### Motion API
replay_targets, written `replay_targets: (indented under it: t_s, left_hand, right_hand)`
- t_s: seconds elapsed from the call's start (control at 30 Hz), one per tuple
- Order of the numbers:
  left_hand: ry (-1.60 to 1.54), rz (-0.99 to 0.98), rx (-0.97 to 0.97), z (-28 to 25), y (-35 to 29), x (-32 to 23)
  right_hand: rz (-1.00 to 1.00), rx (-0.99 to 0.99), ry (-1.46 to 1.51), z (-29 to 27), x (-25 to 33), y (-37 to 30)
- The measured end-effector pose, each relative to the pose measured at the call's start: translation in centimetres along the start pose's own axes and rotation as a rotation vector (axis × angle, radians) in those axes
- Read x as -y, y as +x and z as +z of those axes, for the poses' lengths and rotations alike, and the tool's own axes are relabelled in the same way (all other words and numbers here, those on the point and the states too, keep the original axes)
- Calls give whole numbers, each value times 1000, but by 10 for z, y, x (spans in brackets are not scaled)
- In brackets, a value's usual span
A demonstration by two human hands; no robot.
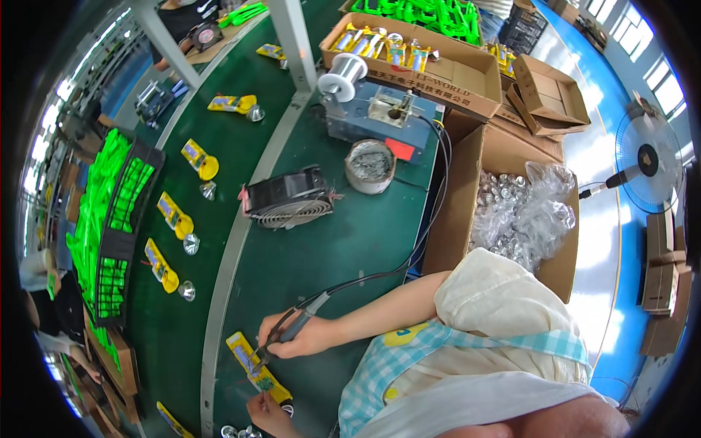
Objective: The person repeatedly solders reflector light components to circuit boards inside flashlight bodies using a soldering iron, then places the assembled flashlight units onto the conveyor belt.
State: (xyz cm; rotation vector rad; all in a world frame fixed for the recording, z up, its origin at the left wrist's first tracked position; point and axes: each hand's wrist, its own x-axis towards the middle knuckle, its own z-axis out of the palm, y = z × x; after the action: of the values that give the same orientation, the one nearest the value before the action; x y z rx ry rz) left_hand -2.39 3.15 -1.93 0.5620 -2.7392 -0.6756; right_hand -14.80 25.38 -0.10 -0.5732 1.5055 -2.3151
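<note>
Right hand (pixel 303 337) gripping soldering iron (pixel 292 330), tip down-left on yellow part (pixel 252 365); left hand (pixel 266 412) pinching part's near end.

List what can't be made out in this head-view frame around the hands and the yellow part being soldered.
- Left hand: cut off by the lower edge; grip unclear.
- Soldering iron tip: too small to tell whether it touches the yellow part.
- Right hand: fingers wrap the iron, palm side hidden.
- Silver pieces at the bottom edge: cropped, kind unclear.
</note>
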Motion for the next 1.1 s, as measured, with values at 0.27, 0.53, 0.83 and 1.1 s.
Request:
replay_targets:
  t_s: [0.27,0.53,0.83,1.1]
  left_hand:
    - [19,-13,49,14,15,84]
    - [-123,-123,15,19,2,47]
    - [39,-51,30,20,2,40]
    - [25,43,-1,22,2,40]
  right_hand:
    - [-29,51,27,-3,13,-2]
    - [-9,41,126,-3,14,-2]
    - [12,39,140,-5,19,-4]
    - [10,37,135,-5,18,-3]
